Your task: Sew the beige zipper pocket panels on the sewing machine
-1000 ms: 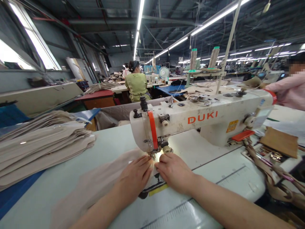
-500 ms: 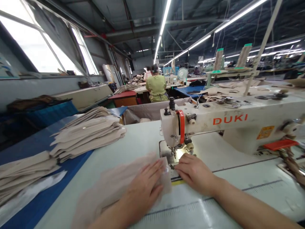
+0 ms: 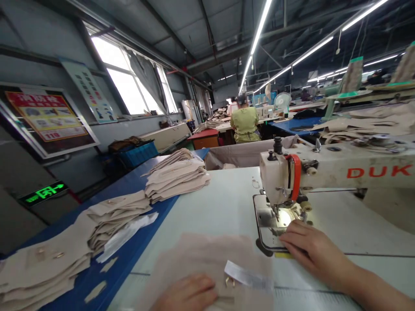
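A beige fabric piece (image 3: pixel 201 255), blurred by motion, lies on the pale table at the bottom middle. On it are a white strip (image 3: pixel 248 276) and a small gold-coloured metal ring (image 3: pixel 230 281). My left hand (image 3: pixel 188 293) is on this piece, fingers close together and gripping it; part of the hand is cut off by the lower edge. My right hand (image 3: pixel 313 246) rests at the front of the sewing machine's metal needle plate (image 3: pixel 267 220), fingers bent and closed. What its fingertips hold, if anything, is hidden. The lit needle area of the sewing machine (image 3: pixel 275 172) is just beyond them.
Stacks of beige fabric pieces (image 3: pixel 177 179) lie on the blue surface (image 3: pixel 129 259) to the left, beside a white strip (image 3: pixel 129 235). Behind the table stands a grey cloth-lined bin (image 3: pixel 246 153). Farther back, a person in a yellow-green top (image 3: pixel 244 123) sits facing away.
My left hand has drawn the fabric piece away from the needle plate toward me, exposing its white strip and ring. The right hand stays by the plate. My view has turned left.
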